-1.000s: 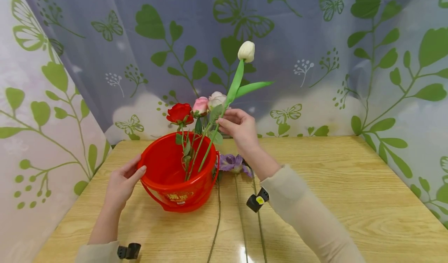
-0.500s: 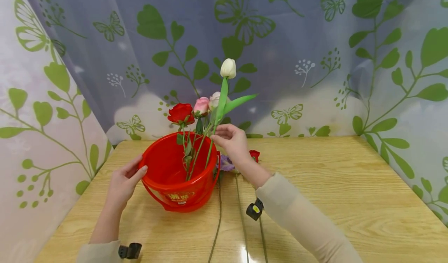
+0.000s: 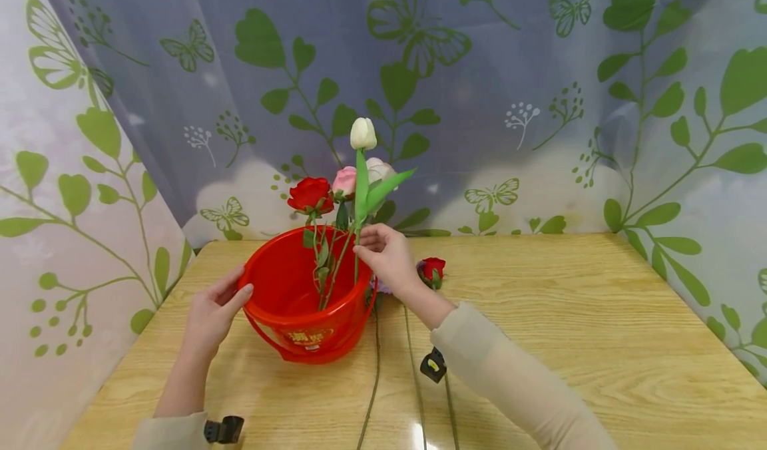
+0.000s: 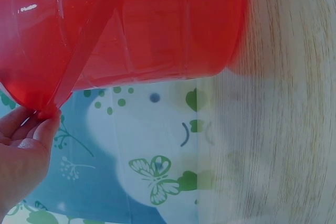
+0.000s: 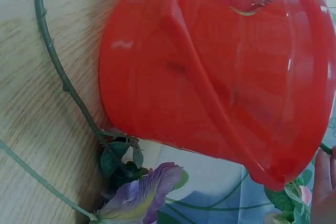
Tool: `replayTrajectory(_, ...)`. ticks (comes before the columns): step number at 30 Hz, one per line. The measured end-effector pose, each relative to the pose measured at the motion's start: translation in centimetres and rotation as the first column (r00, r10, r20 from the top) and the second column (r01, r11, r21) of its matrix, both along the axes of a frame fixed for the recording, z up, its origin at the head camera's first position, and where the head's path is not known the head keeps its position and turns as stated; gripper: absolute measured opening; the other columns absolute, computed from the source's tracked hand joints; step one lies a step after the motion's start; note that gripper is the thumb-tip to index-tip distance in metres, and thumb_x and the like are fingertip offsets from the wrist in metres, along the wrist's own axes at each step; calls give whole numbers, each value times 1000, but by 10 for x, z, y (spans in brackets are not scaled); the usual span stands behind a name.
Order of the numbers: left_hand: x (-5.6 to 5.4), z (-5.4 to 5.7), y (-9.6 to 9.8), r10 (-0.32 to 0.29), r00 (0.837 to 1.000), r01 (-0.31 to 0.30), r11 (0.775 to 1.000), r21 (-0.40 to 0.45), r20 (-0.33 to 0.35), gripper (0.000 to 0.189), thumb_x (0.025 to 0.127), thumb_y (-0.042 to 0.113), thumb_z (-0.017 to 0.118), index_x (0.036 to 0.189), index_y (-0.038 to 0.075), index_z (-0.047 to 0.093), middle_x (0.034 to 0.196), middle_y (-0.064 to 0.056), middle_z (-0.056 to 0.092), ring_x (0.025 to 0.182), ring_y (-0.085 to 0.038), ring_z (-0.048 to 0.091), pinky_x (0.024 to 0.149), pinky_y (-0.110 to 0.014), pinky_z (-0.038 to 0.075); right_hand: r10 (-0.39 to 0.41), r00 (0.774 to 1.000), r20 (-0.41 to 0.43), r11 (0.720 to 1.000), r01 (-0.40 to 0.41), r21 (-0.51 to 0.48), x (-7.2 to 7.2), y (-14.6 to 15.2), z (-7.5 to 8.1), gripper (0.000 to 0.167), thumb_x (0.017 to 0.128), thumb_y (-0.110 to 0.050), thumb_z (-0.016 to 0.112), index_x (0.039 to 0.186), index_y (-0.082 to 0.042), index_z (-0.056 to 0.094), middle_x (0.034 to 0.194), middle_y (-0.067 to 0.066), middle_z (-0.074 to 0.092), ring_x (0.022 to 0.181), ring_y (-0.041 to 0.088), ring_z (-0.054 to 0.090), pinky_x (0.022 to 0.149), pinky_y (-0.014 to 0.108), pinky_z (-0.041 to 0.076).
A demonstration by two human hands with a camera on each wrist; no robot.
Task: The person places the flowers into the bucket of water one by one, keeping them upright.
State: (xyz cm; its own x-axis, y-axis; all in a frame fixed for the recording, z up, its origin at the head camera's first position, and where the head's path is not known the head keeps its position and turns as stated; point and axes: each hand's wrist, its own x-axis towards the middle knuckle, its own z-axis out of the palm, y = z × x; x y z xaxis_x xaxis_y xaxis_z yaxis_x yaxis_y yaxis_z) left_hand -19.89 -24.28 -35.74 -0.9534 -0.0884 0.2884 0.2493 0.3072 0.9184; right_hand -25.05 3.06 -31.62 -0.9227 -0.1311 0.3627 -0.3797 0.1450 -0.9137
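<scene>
A red bucket (image 3: 344, 337) stands on the wooden table, its handle hanging down the front. My left hand (image 3: 206, 317) grips its left rim; in the left wrist view the fingers and thumb pinch the rim beside the handle joint. With my right hand (image 3: 389, 260) I pinch the green stem of a white tulip (image 3: 363, 134), held upright over the bucket's right side, its lower stem inside. Also in the bucket are a red rose (image 3: 310, 195), a pink rose (image 3: 344, 182) and a whitish rose (image 3: 379, 170), leaning at the back right. The tulip's stem end is hidden.
Right of the bucket lie a purple flower (image 5: 142, 195) and a small red rose (image 3: 434, 270), with several long stems running toward the table's front edge. A patterned curtain (image 3: 491, 137) hangs behind the table (image 3: 575, 323).
My right hand has carried the tulip left and down, bringing it more upright against the bucket's right side. The small red rose on the table has come into sight. My left hand stays put.
</scene>
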Motion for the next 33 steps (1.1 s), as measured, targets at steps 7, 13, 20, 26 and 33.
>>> replayTrajectory(7, 2, -1, 0, -5, 1000, 5, 1000, -6, 9, 49, 86, 10, 57, 128, -9, 39, 126, -25, 42, 95, 9, 48, 76, -10, 42, -9, 1000, -3, 997, 9, 79, 0, -5, -6, 19, 80, -3, 63, 98, 2, 62, 88, 10, 61, 79, 22, 58, 68, 27, 50)
replayTrajectory(13, 1, -2, 2, -8, 1000, 8, 1000, 1, -4, 48, 86, 9, 58, 127, -10, 40, 126, -25, 42, 95, 9, 48, 76, -10, 42, -31, 999, -42, 988, 37, 150, 2, -7, -7, 18, 79, -4, 64, 96, 2, 63, 86, 11, 63, 77, 22, 59, 66, 25, 50)
replayTrajectory(20, 1, -1, 3, -9, 999, 10, 1000, 15, -32, 48, 86, 8, 57, 126, -13, 39, 126, -29, 39, 95, 10, 48, 77, -10, 42, -34, 997, -68, 978, 48, 205, 2, -8, -5, 17, 79, -6, 65, 94, 0, 64, 83, 7, 63, 75, 17, 59, 64, 24, 51)
replayTrajectory(26, 1, 0, 2, -14, 999, 15, 1000, 26, -38, 49, 86, 8, 57, 126, -14, 38, 125, -30, 38, 96, 9, 48, 77, -11, 42, -38, 997, -63, 968, 52, 245, 1, -11, -4, 17, 79, -8, 65, 95, -1, 64, 84, 6, 64, 75, 16, 60, 64, 23, 50)
replayTrajectory(33, 1, 1, 1, -15, 999, 16, 1000, 21, -36, 48, 86, 8, 57, 126, -12, 39, 125, -29, 40, 97, 7, 49, 77, -11, 42, -48, 997, -54, 945, 63, 322, 2, -14, 1, 18, 80, -7, 64, 97, -2, 63, 85, 7, 64, 77, 17, 60, 65, 22, 50)
